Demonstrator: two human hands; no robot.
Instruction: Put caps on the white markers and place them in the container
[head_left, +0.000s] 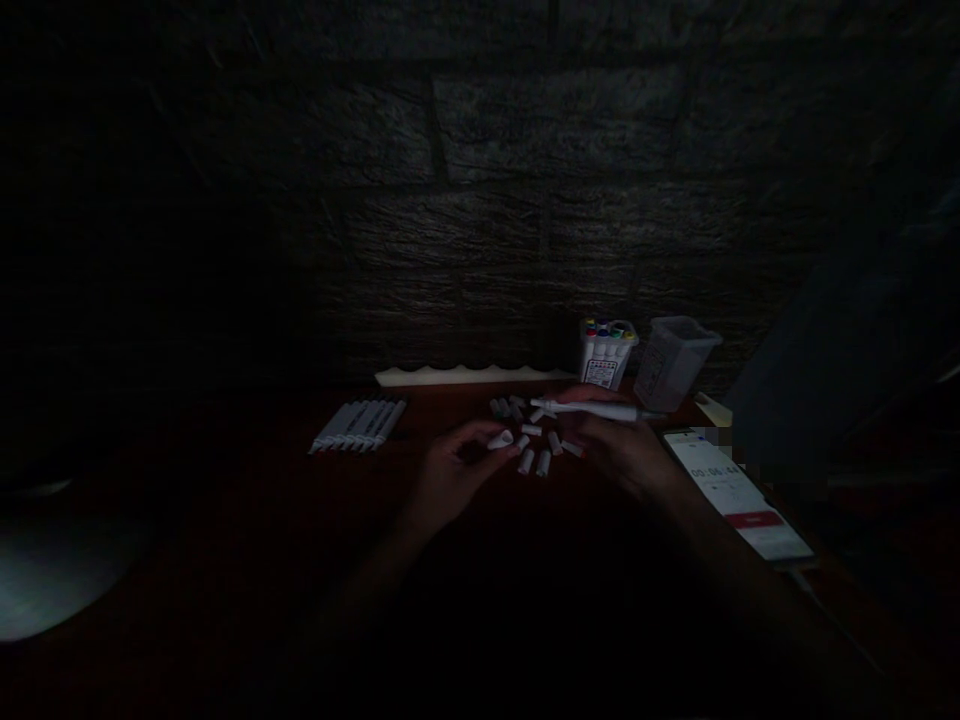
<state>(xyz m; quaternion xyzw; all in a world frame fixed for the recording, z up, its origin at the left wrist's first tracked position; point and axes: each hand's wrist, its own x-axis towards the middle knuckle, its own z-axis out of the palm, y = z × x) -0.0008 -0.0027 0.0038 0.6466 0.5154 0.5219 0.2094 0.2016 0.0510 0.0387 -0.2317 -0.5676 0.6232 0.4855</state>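
- At the near left edge, a pale rounded object (64,570) is only partly shown.
- On the right, a phone (739,500) is laid on the dark table (420,510), a cable joined to its near end; a time readout and a red button are displayed.
- By the left hand (448,467), a white cap (500,439) is held, thumb and forefinger clamped on it, just above the table's middle.
- By the right hand (626,450), a white marker (596,409) is gripped between thumb and fingers, its narrow end pointed left.
- Between and beyond the hands, loose caps (532,430) are scattered, a few touched with red or green at the end.
- Well to the left, a row of markers (360,425) is laid out side by side.
- Behind the right hand, a clear container (607,372) is filled with upright markers, their coloured ends uppermost; just beside it, a second clear container (679,365) is placed, open-topped and labelled.
- Farthest back, a wavy-edged pale strip (472,376) is set along the stone wall (487,220).
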